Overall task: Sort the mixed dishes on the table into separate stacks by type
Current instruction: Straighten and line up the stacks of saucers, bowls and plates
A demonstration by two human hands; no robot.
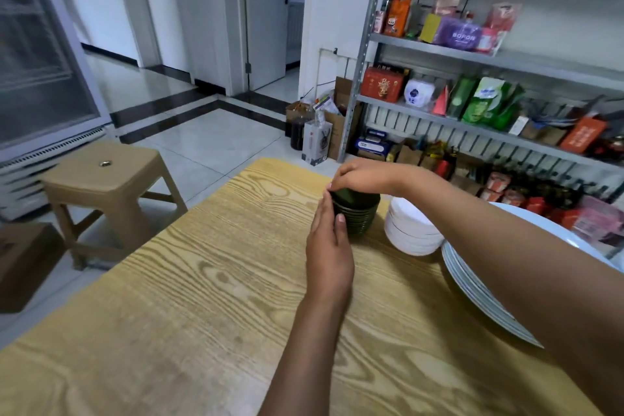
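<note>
A stack of several dark green bowls [359, 218] stands near the far edge of the wooden table [209, 280]. My left hand [329, 246] lies flat against the stack's left side, fingers straight, thumb on its front. From above, my right hand [361, 176] holds the rim of the top bowl with curled fingers. To the right of that stack stands a stack of white bowls [410, 230], and beside it a stack of large white plates [472, 287], partly hidden by my right forearm.
A tan plastic stool [108, 179] stands on the tiled floor left of the table. A cardboard box [23, 263] sits at the far left. Metal shelving [472, 78] full of packaged goods rises behind the table on the right.
</note>
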